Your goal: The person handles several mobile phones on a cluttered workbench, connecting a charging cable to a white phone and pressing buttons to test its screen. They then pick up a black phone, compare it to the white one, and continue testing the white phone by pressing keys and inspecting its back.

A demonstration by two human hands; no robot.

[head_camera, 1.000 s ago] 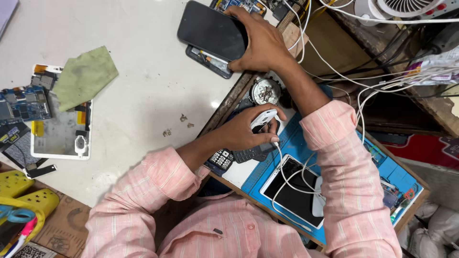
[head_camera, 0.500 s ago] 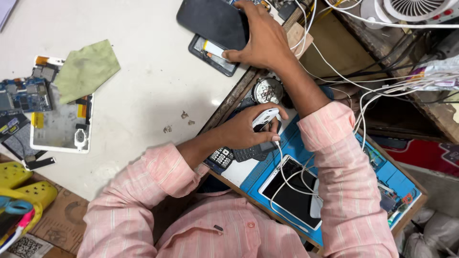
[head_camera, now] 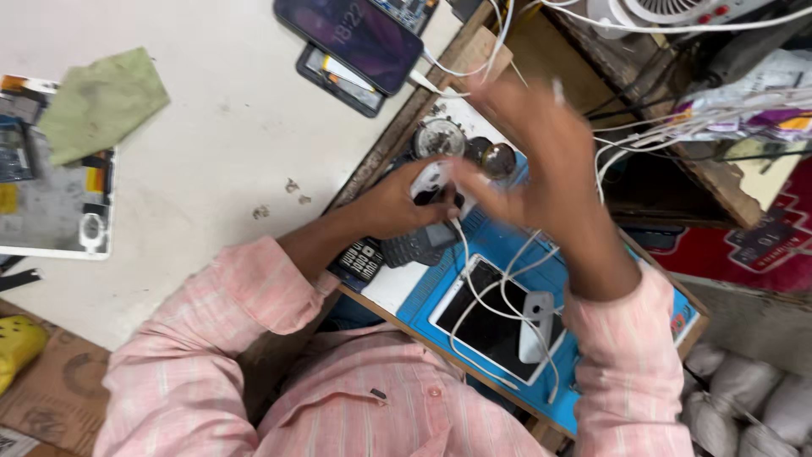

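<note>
left hand (head_camera: 397,203) pinches a small white charger (head_camera: 430,180) over the blue mat (head_camera: 431,292). right hand (head_camera: 541,161), blurred and spread, hovers just beyond it; half a second ago it gripped the dark phone (head_camera: 359,35), which now lies lit on the white tabletop (head_camera: 228,144) past the mat's far corner.

Pink striped shirt — long sleeves, buttoned front.

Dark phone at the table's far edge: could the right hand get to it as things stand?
Probably yes. The right hand is raised, blurred and appears empty, just beside the dark phone, which lies face up on top with only a white cable plugged in.
</note>
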